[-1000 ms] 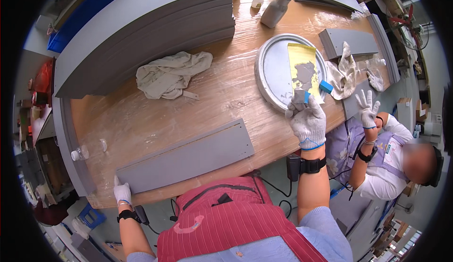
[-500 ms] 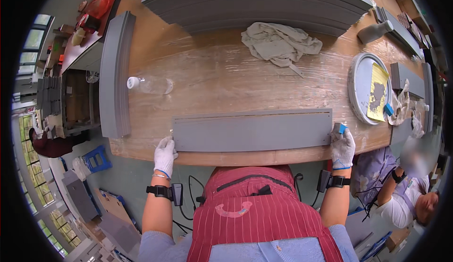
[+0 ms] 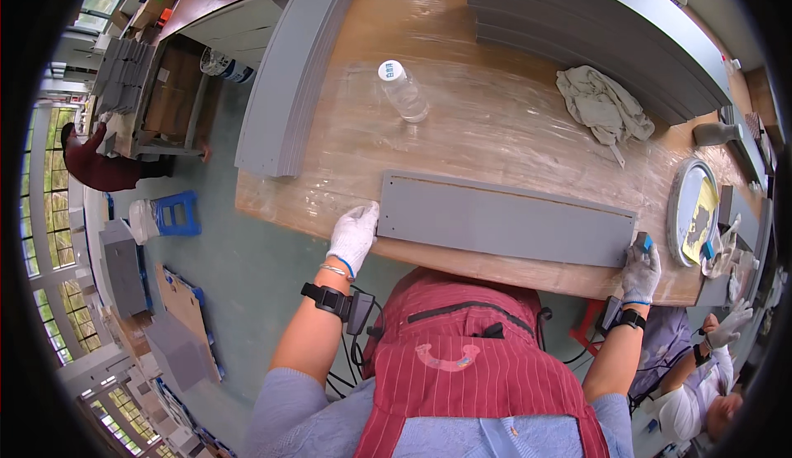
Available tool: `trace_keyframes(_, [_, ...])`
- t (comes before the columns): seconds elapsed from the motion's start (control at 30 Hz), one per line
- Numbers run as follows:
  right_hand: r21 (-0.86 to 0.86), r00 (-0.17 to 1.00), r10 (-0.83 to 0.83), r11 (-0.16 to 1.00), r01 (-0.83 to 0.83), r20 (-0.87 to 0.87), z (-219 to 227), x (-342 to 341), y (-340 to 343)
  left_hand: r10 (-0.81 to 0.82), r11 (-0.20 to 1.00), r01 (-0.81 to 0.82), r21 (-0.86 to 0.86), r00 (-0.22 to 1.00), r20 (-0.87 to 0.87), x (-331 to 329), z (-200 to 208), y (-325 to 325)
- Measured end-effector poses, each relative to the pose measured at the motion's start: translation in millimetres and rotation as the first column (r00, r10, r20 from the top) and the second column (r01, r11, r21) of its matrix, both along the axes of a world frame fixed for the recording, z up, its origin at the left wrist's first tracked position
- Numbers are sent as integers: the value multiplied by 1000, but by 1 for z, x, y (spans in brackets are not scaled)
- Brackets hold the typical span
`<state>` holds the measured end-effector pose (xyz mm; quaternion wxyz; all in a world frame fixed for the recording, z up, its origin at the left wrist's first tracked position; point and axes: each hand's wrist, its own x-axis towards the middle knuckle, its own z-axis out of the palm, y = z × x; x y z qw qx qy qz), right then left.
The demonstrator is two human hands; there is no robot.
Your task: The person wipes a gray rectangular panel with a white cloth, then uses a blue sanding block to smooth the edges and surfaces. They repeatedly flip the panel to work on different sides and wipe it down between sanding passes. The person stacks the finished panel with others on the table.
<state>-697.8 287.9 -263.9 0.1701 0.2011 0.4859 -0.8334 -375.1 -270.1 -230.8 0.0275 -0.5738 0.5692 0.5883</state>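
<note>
Your gray board (image 3: pixel 505 220): long, flat, end holes, brownish far-edge line. Left hand (image 3: pixel 354 233) at end, grip unclear; right hand (image 3: pixel 642 275) pinches blue-gray block (image 3: pixel 643 242).

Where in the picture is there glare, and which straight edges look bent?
Head view: pale glare streaks on the film-covered table; head view: the panel stack at upper right curves strongly, the grey board nearest the person only slightly.
</note>
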Motion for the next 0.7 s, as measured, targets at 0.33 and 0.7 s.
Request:
trace_keyframes(0.33, [35,992,122,992,-123,42,7,10,-24,176,968,-182,173,983,55,41,4,-5])
trace_keyframes(0.7, [81,992,-108,991,102,69,8,-20,-36,147,910,124,396,796,-588,-17,95,-16])
